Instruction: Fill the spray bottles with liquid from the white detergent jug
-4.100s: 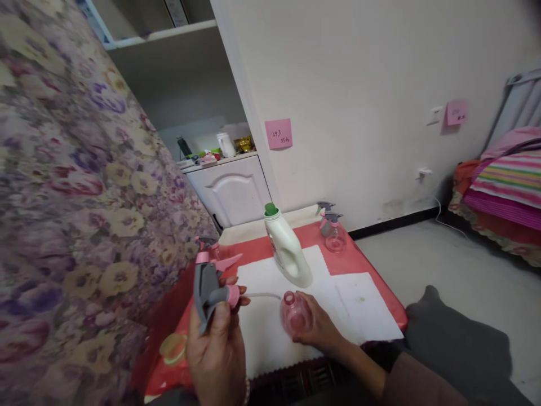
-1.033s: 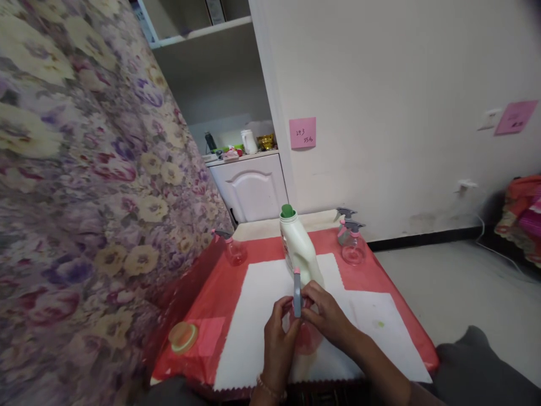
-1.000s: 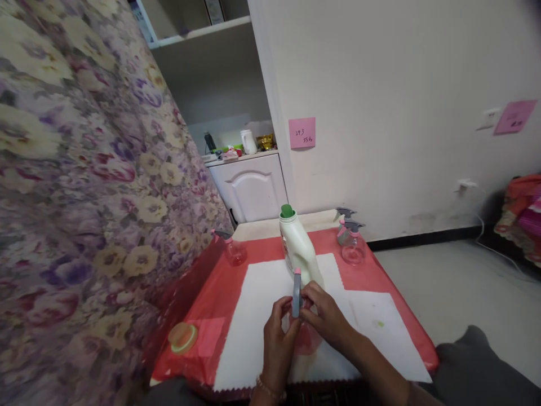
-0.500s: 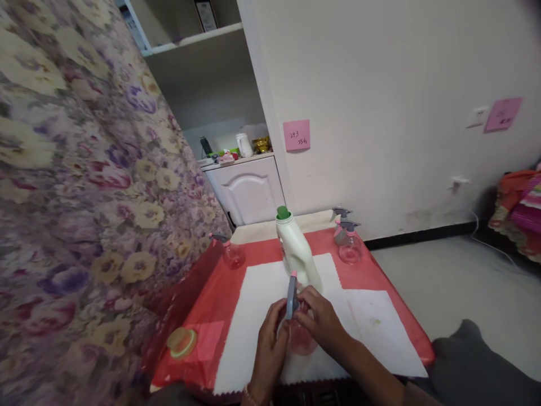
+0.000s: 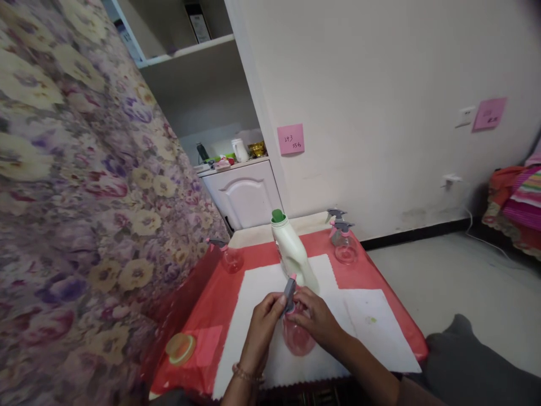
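Observation:
A clear pink spray bottle [image 5: 299, 340] with a grey trigger head stands on a white cloth [image 5: 242, 316] in front of me. My left hand [image 5: 262, 322] closes on the grey head from the left, with a beaded bracelet at its wrist. From the right, my right hand [image 5: 320, 320] grips around the pink collar and trigger, partly hiding them. Just behind the bottle is a pale green jug [image 5: 292, 251], uncapped, with a green piece in its mouth.
Other spray bottles stand on the red-covered table [image 5: 224, 293]: one at back left [image 5: 231, 260], two at back right [image 5: 346, 252]. A roll of tape [image 5: 181, 348] lies front left. A white paper [image 5: 380, 321] lies on the right. A floral curtain [image 5: 97, 225] hangs left.
My left hand has shifted up and left along the grey spray head, showing more wrist. The bottle's body is now less covered. The whole view has tilted slightly.

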Tool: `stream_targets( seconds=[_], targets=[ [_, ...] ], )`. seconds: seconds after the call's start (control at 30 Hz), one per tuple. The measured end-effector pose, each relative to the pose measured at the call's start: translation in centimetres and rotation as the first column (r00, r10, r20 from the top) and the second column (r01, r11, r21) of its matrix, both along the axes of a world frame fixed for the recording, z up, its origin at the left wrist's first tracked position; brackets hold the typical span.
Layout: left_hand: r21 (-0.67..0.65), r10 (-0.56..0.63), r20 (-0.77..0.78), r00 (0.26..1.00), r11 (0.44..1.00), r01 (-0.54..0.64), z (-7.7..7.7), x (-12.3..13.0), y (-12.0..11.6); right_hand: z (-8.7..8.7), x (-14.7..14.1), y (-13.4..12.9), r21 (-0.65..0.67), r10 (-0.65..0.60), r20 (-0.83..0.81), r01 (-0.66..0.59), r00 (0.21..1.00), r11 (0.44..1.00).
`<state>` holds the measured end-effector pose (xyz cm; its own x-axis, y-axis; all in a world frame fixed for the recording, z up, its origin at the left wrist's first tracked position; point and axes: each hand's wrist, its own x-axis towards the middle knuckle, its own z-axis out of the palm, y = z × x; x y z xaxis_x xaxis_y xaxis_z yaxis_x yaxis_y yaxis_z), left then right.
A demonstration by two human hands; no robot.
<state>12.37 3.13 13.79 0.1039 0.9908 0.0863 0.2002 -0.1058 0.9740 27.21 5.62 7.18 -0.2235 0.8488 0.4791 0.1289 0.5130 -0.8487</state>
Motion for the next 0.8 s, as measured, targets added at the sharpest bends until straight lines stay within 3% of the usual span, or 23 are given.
stream_targets(
  seconds=[0.17, 0.5, 0.7, 0.8],
  targets=[
    [-0.036, -0.038, 0.081, 0.996, 0.999, 0.041, 0.2, 0.1, 0.2, 0.4, 0.1, 0.1, -0.005, 0.014, -0.032, -0.014, 0.999, 1.000],
    [-0.022, 0.060, 0.151, 0.987, 0.998, -0.058, -1.0, 0.6, 0.1, 1.2, 0.5, -0.1, -0.043, 0.068, -0.078, -0.071, 0.995, 0.997],
    [-0.081, -0.119, 0.216, 0.969, 0.987, 0.139, -0.7, -0.6, 0.9, 1.8, 0.9, -0.2, -0.035, 0.121, -0.096, -0.125, 0.988, 0.992],
    [-0.116, -0.137, 0.266, 0.954, 0.978, 0.173, -1.2, -1.2, 1.2, 1.7, 0.9, -0.2, -0.042, 0.137, -0.103, -0.142, 0.985, 0.989]
  ],
)
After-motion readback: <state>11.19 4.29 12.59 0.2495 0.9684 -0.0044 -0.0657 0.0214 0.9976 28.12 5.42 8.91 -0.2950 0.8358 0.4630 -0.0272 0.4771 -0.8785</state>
